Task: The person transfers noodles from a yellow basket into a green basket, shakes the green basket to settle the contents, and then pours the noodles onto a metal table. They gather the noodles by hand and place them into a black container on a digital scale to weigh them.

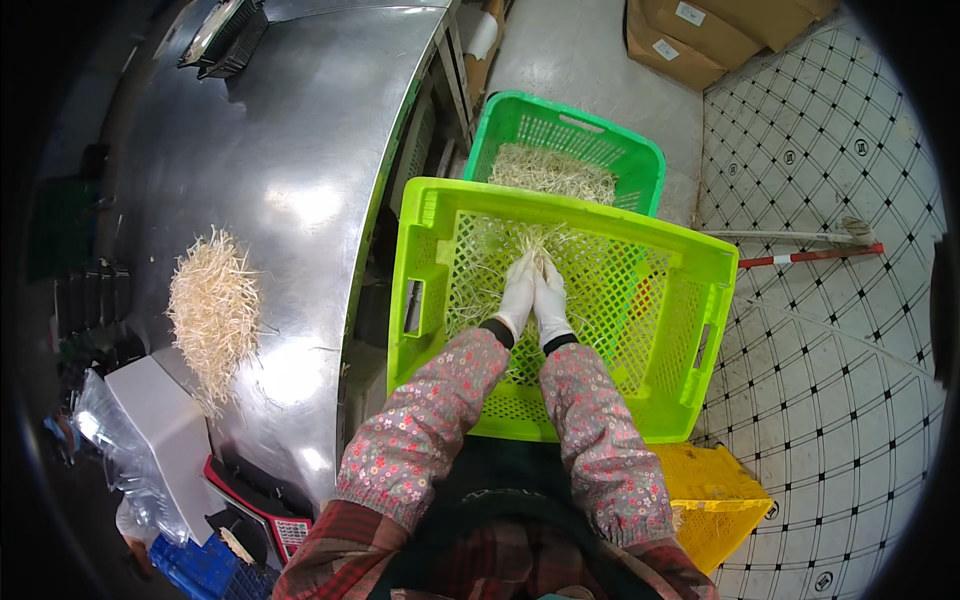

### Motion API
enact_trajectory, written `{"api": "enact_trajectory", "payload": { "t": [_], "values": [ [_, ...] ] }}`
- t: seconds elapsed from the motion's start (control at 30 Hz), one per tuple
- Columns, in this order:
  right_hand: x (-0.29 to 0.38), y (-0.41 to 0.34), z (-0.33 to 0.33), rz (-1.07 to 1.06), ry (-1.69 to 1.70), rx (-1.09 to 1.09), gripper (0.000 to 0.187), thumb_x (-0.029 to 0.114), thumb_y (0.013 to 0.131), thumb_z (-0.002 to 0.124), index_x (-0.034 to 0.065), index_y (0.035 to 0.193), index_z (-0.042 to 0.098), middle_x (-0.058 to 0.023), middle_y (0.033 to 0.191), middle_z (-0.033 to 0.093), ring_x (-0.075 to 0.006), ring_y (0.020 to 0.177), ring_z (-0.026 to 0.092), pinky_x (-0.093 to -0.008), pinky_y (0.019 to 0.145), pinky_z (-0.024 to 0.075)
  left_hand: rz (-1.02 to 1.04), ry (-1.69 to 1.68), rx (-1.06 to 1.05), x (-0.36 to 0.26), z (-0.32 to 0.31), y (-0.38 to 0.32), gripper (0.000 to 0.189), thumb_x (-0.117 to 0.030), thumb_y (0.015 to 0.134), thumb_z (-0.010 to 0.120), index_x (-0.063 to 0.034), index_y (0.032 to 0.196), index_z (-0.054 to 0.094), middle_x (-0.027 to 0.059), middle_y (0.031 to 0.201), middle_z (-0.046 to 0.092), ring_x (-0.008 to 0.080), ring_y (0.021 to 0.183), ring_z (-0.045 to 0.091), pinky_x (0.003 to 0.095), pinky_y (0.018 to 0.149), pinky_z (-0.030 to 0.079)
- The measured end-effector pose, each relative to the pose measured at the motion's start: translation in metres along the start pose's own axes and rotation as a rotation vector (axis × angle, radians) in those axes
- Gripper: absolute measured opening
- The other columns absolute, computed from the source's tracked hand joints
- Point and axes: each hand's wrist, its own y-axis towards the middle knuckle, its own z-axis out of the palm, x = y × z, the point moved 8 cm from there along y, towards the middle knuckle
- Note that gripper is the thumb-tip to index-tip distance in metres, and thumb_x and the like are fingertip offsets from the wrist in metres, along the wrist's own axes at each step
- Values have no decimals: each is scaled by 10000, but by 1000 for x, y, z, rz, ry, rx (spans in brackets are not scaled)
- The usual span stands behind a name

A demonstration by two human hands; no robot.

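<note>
Both my hands wear white gloves and are pressed together inside a lime-green perforated plastic crate (570, 206). Between the fingers of my left hand (516, 298) and my right hand (551, 296) is a bunch of pale bean sprouts (534, 244), its ends fanning out past the fingertips. Loose sprouts (472, 292) lie scattered over the crate's mesh bottom. Behind it, a darker green crate (645, 161) holds more sprouts (551, 172). A large heap of sprouts (215, 319) rests on the steel table to the left.
The steel table (300, 135) carries black trays (232, 45) at its far end and a red scale (262, 510) near me, beside clear plastic containers (120, 442). A yellow crate (712, 495) stands at lower right. Cardboard boxes (690, 45) and a red-and-white pole (810, 256) are beyond.
</note>
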Motion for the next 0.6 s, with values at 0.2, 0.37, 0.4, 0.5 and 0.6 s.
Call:
{"api": "enact_trajectory", "payload": {
  "t": [0.2,0.37,0.4,0.5,0.6],
  "values": [
    [173,-126,5,-558,-268,77,453,250,944,484,63,1356,474,-168,1277,535,-322,1177,479,-408,1026,330,251,-295,5,-163,-48,-139,475,-238,1037,307,-21,1459,325,106,1494,347,205,1366,326,313,1135,234],
    [299,-246,118,-874,-118,399,546,283,915,526,36,1393,434,-209,1356,481,-380,1213,453,-438,1036,334,503,-479,-269,-232,-196,-225,528,-360,1034,301,-115,1500,253,102,1488,341,211,1332,368,356,1115,295],
    [313,-265,148,-904,-135,473,579,303,910,534,55,1417,402,-217,1399,430,-418,1252,406,-464,1066,304,543,-532,-351,-245,-226,-238,550,-382,1033,298,-89,1496,245,125,1501,322,237,1363,336,387,1133,271],
    [336,-300,199,-948,-176,705,654,353,901,554,121,1470,328,-225,1503,284,-501,1353,245,-541,1129,205,565,-627,-371,-237,-325,-250,615,-434,1002,383,-159,1515,185,113,1539,226,280,1398,261,484,1123,263],
    [301,-279,192,-908,-232,686,658,403,907,532,103,1458,338,-200,1537,232,-496,1391,177,-551,1140,192,380,-349,-774,-203,-379,-271,661,-404,973,446,-228,1530,137,102,1580,81,320,1438,115,624,1070,226]
  ]
}}
